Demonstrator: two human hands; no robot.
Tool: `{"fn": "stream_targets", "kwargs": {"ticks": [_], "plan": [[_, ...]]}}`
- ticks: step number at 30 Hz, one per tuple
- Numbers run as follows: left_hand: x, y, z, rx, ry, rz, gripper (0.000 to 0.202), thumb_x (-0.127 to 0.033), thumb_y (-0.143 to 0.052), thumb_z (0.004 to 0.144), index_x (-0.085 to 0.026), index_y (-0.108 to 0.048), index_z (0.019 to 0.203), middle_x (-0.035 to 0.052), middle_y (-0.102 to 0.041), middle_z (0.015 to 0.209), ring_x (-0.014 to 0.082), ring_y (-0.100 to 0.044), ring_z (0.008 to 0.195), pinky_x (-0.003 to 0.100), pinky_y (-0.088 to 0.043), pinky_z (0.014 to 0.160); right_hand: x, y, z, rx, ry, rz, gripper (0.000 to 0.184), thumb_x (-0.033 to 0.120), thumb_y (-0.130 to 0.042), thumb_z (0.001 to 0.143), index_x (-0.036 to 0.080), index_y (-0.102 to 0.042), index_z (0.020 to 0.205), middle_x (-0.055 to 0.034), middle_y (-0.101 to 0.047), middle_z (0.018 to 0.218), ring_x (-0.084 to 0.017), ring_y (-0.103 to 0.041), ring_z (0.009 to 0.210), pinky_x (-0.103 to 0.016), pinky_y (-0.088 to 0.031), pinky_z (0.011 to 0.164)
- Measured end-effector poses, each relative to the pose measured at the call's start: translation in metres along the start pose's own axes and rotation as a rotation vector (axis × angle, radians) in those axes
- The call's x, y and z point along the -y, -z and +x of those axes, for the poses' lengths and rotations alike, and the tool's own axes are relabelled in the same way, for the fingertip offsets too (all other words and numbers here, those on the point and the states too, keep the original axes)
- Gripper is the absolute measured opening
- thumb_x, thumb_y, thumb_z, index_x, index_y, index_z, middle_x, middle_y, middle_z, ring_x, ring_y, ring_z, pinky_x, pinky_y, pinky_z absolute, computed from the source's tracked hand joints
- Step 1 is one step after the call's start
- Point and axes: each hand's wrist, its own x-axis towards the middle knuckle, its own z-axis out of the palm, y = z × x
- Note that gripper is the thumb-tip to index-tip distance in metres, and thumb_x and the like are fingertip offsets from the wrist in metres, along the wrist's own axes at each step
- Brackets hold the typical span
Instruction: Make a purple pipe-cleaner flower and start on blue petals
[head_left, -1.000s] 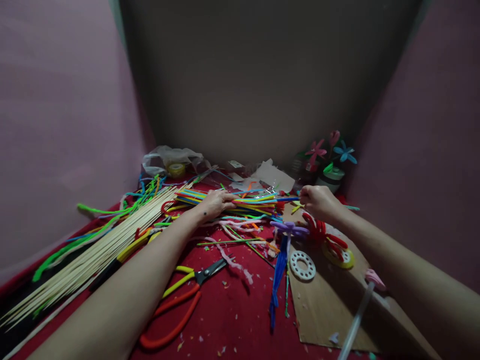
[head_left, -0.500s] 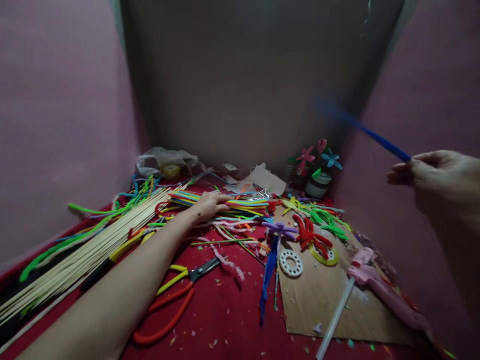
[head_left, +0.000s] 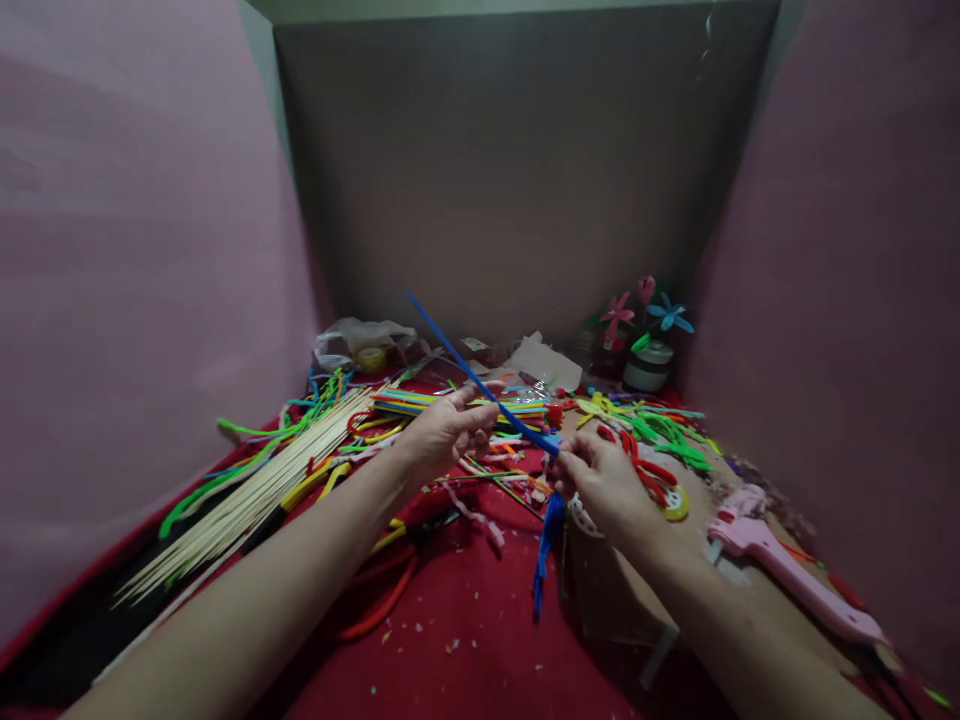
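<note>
My right hand [head_left: 600, 482] pinches the lower end of a long blue pipe cleaner [head_left: 457, 362] that slants up and to the left. My left hand [head_left: 448, 432] is lifted off the table, and its thumb and fingers close on the same blue pipe cleaner near its middle. Below both hands lie a bundle of coloured pipe cleaners [head_left: 450, 404] and a blue-stemmed purple pipe-cleaner flower [head_left: 546, 545] on the red cloth [head_left: 480, 650].
Bamboo skewers [head_left: 247, 500] fan out at the left. Red-handled scissors [head_left: 382, 605] lie under my left forearm. A cardboard sheet [head_left: 615, 600], a pink glue gun [head_left: 780, 570], red and green pipe-cleaner shapes [head_left: 660, 440] and a pot of flowers [head_left: 645, 345] are at the right. Cardboard walls enclose the space.
My right hand swung the blue pipe cleaner from high on the right down to the middle. My left hand rose off the pipe-cleaner bundle and took hold of the blue strand.
</note>
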Motion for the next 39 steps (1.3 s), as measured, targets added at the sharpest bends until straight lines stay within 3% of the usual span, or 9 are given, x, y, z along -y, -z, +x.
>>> {"fn": "stream_targets", "kwargs": {"ticks": [4, 7, 11, 15, 20, 23, 28, 32, 39], "plan": [[0.004, -0.011, -0.006, -0.181, -0.026, -0.167, 0.024, -0.028, -0.073, 0.063, -0.01, -0.061, 0.072, -0.0048, -0.042, 0.051, 0.0044, -0.038, 0.044, 0.019, -0.033, 0.044, -0.004, -0.004, -0.009, 0.108, -0.019, 0.01, 0.013, 0.017, -0.048, 0.068, 0.021, -0.041, 0.058, 0.0059, -0.044, 0.047, -0.01, -0.042, 0.041, -0.023, -0.032, 0.043], [0.005, -0.015, -0.008, -0.281, -0.024, -0.197, 0.023, -0.028, -0.074, 0.063, -0.01, -0.058, 0.064, -0.0035, -0.046, 0.05, 0.0052, -0.042, 0.044, 0.019, -0.036, 0.044, 0.002, -0.001, -0.016, 0.28, -0.05, 0.13, 0.011, 0.018, -0.056, 0.065, 0.019, -0.046, 0.062, 0.0054, -0.048, 0.052, -0.009, -0.044, 0.046, -0.022, -0.034, 0.046], [0.006, -0.021, -0.013, -0.196, 0.117, -0.249, 0.019, -0.026, -0.072, 0.065, -0.01, -0.061, 0.068, -0.0028, -0.048, 0.051, 0.0045, -0.043, 0.043, 0.017, -0.035, 0.041, 0.01, 0.008, -0.02, 0.474, -0.071, 0.359, 0.025, 0.024, -0.07, 0.061, 0.016, -0.057, 0.08, 0.0004, -0.058, 0.071, -0.012, -0.055, 0.062, -0.024, -0.041, 0.056], [0.007, -0.028, -0.02, -0.054, 0.219, -0.186, 0.02, -0.029, -0.069, 0.069, -0.01, -0.063, 0.072, -0.0018, -0.05, 0.052, 0.0033, -0.04, 0.039, 0.015, -0.031, 0.037, 0.013, 0.017, -0.016, 0.585, -0.094, 0.527, 0.033, 0.036, -0.068, 0.067, 0.016, -0.06, 0.091, -0.0039, -0.061, 0.084, -0.012, -0.056, 0.064, -0.025, -0.043, 0.057], [0.006, -0.035, -0.027, 0.137, 0.259, -0.102, 0.02, -0.03, -0.065, 0.072, -0.011, -0.065, 0.076, -0.0023, -0.05, 0.051, 0.002, -0.031, 0.034, 0.015, -0.024, 0.031, 0.011, 0.02, -0.008, 0.524, -0.079, 0.663, 0.043, 0.052, -0.063, 0.068, 0.017, -0.062, 0.094, -0.0056, -0.062, 0.085, -0.013, -0.057, 0.064, -0.026, -0.045, 0.058], [0.003, -0.041, -0.032, 0.185, 0.282, -0.013, 0.018, -0.029, -0.065, 0.071, -0.012, -0.065, 0.077, -0.0033, -0.049, 0.048, 0.0022, -0.032, 0.033, 0.016, -0.021, 0.032, 0.008, 0.018, -0.004, 0.47, -0.075, 0.732, 0.044, 0.053, -0.063, 0.067, 0.017, -0.064, 0.091, -0.005, -0.062, 0.081, -0.013, -0.056, 0.063, -0.026, -0.045, 0.057], [0.004, -0.055, -0.04, 0.208, 0.298, 0.263, 0.025, -0.032, -0.066, 0.068, -0.014, -0.055, 0.054, -0.0047, -0.042, 0.038, 0.0042, -0.034, 0.029, 0.019, -0.02, 0.031, 0.005, 0.01, -0.006, 0.318, -0.021, 0.616, 0.026, 0.036, -0.072, 0.064, 0.014, -0.067, 0.078, 0.0021, -0.056, 0.053, -0.007, -0.046, 0.045, -0.021, -0.035, 0.045], [0.007, -0.062, -0.042, 0.208, 0.308, 0.343, 0.025, -0.036, -0.065, 0.069, -0.014, -0.057, 0.058, -0.0052, -0.042, 0.039, 0.0042, -0.033, 0.029, 0.018, -0.02, 0.032, 0.002, 0.006, -0.008, 0.275, -0.032, 0.603, 0.022, 0.034, -0.071, 0.064, 0.013, -0.068, 0.069, 0.0013, -0.057, 0.054, -0.007, -0.045, 0.045, -0.021, -0.033, 0.043], [0.015, -0.061, -0.041, 0.157, 0.283, 0.262, 0.029, -0.041, -0.063, 0.07, -0.015, -0.055, 0.063, -0.0065, -0.041, 0.042, 0.0035, -0.03, 0.031, 0.018, -0.019, 0.033, -0.011, 0.005, -0.004, 0.316, -0.058, 0.708, 0.02, 0.033, -0.07, 0.067, 0.014, -0.065, 0.068, 0.0012, -0.058, 0.055, -0.007, -0.046, 0.041, -0.021, -0.037, 0.042]]}}
